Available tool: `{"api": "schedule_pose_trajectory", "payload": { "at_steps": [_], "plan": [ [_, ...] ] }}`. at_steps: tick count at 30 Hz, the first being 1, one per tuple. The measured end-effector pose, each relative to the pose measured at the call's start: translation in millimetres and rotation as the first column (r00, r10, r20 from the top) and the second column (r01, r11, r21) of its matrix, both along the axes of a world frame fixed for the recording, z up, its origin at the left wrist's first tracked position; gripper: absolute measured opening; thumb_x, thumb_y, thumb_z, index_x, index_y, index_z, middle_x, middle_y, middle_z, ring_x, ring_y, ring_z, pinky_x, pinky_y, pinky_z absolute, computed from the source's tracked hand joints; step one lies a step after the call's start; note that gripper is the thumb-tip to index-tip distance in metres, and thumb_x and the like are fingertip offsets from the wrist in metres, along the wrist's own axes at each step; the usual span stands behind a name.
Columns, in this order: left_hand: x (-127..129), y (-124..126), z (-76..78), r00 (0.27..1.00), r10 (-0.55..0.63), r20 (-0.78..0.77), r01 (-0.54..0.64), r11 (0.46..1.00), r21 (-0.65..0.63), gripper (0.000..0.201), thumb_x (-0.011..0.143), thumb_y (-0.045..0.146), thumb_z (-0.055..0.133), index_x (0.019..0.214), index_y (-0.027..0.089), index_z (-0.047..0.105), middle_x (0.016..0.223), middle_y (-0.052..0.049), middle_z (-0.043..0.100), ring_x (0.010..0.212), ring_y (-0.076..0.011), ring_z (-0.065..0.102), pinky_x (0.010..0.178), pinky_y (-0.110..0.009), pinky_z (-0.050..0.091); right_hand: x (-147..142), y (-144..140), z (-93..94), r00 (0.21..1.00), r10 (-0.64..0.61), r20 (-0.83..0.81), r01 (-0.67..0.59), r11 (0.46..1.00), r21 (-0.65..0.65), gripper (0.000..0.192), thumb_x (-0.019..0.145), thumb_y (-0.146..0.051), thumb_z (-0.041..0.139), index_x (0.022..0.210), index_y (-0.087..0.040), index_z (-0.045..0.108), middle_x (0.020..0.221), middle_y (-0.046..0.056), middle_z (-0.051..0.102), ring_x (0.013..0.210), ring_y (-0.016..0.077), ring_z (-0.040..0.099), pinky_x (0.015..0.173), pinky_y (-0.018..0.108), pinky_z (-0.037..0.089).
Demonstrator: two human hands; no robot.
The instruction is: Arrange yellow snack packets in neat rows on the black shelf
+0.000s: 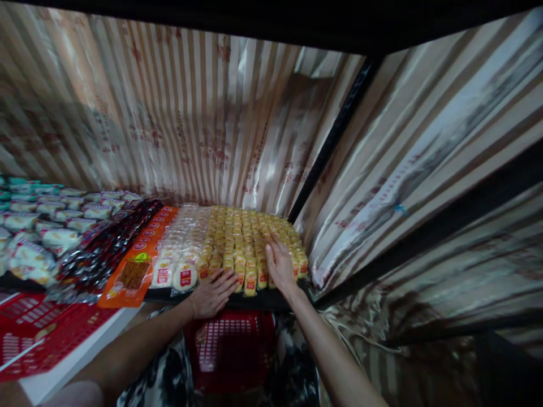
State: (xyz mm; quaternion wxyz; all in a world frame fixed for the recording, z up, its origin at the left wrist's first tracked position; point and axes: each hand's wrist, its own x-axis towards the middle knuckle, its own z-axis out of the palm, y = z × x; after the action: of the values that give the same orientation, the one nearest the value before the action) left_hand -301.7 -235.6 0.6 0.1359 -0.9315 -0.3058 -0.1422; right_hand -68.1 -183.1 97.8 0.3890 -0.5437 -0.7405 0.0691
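Observation:
Several rows of small yellow wrapped snack packs [250, 265] stand side by side on the dark shelf [267, 299]. My left hand [214, 293] rests at the front edge of these rows, its fingers stretched out and touching the packs. On the right part of the same rows lies my right hand [280, 262], palm down with the fingers extended over the tops. Neither hand shows anything gripped. Left of the yellow packs are rows of white round wrapped snacks [184, 274] with red labels.
An orange snack packet [136, 265], dark shiny packets [99, 254] and white packets [59, 240] fill the shelf leftward. Below are a red basket [231, 350] and another red basket [51, 333]. Striped sheeting [190, 113] hangs behind; a black post [331, 147] stands at the corner.

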Motion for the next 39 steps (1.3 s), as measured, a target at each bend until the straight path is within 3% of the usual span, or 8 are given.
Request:
{"api": "schedule_pose_trajectory", "payload": {
  "at_steps": [3,9,13,18,23,27,32,39],
  "plan": [
    [14,-6,-3.3,0.999,-0.036,0.010,0.036,0.999,0.014,0.050,0.089,0.025,0.037,0.138,0.013,0.034,0.141,-0.009,0.041,0.134,-0.0232,0.029,0.110,-0.041,0.021,2,-7,-4.9,1.000,0.010,0.002,-0.010,1.000,-0.015,0.049,0.092,-0.038,0.025,0.118,-0.013,0.058,0.130,0.013,0.052,0.124,0.0199,0.043,0.106,0.041,0.033],
    [46,-7,-28.8,0.994,0.084,0.070,-0.086,0.996,0.024,0.046,0.087,0.023,0.039,0.130,0.009,0.046,0.129,-0.012,0.054,0.121,-0.0242,0.046,0.099,-0.035,0.034,-2,3,-17.0,0.992,0.103,0.071,-0.103,0.995,-0.009,0.041,0.088,-0.028,0.033,0.112,-0.011,0.062,0.124,0.013,0.057,0.117,0.0201,0.049,0.103,0.037,0.038],
    [57,-4,-43.1,0.963,0.188,0.193,-0.203,0.977,0.065,0.043,0.086,0.019,0.037,0.125,0.008,0.051,0.123,-0.013,0.058,0.114,-0.0246,0.051,0.097,-0.035,0.037,-13,11,-20.8,0.956,0.176,0.235,-0.150,0.981,-0.124,0.038,0.085,-0.016,0.036,0.108,-0.016,0.066,0.114,0.007,0.065,0.111,0.0188,0.052,0.101,0.032,0.037],
    [66,-8,-56.3,0.926,0.264,0.269,-0.276,0.961,0.006,0.048,0.085,0.014,0.031,0.129,0.006,0.047,0.124,-0.017,0.056,0.120,-0.0238,0.047,0.097,-0.037,0.038,-34,22,-27.1,0.903,0.248,0.351,-0.175,0.958,-0.226,0.032,0.084,-0.014,0.043,0.105,-0.020,0.067,0.107,0.005,0.068,0.104,0.0192,0.053,0.095,0.030,0.037],
    [80,-10,-58.1,0.877,0.368,0.309,-0.373,0.927,-0.046,0.046,0.082,0.010,0.032,0.125,0.006,0.050,0.121,-0.017,0.058,0.117,-0.0249,0.050,0.095,-0.039,0.042,-45,36,-33.7,0.896,0.240,0.375,-0.158,0.959,-0.234,0.030,0.085,-0.015,0.047,0.106,-0.022,0.066,0.103,0.004,0.068,0.101,0.0197,0.053,0.091,0.029,0.038],
    [89,-9,-58.5,0.845,0.385,0.372,-0.397,0.917,-0.046,0.047,0.078,0.006,0.034,0.121,0.003,0.050,0.118,-0.019,0.058,0.115,-0.0264,0.051,0.094,-0.041,0.044,-44,44,-32.7,0.887,0.259,0.384,-0.186,0.958,-0.217,0.029,0.085,-0.015,0.047,0.105,-0.023,0.067,0.102,0.003,0.069,0.102,0.0193,0.054,0.091,0.027,0.038],
    [89,-10,-63.4,0.830,0.341,0.440,-0.369,0.929,-0.023,0.048,0.079,0.004,0.032,0.126,0.002,0.042,0.121,-0.018,0.055,0.120,-0.0258,0.046,0.097,-0.041,0.042,-38,53,-21.6,0.887,0.175,0.428,-0.094,0.975,-0.203,0.028,0.085,-0.022,0.051,0.110,-0.019,0.064,0.110,0.006,0.066,0.103,0.0205,0.055,0.096,0.032,0.035],
    [87,-12,-61.8,0.801,0.315,0.509,-0.324,0.943,-0.075,0.056,0.080,0.001,0.030,0.136,0.004,0.028,0.126,-0.018,0.048,0.128,-0.0249,0.035,0.101,-0.044,0.040,-48,58,-23.1,0.842,0.293,0.453,-0.224,0.954,-0.200,0.016,0.085,-0.025,0.055,0.089,-0.021,0.070,0.092,0.004,0.070,0.092,0.0184,0.058,0.094,0.032,0.036]
  ]
}}
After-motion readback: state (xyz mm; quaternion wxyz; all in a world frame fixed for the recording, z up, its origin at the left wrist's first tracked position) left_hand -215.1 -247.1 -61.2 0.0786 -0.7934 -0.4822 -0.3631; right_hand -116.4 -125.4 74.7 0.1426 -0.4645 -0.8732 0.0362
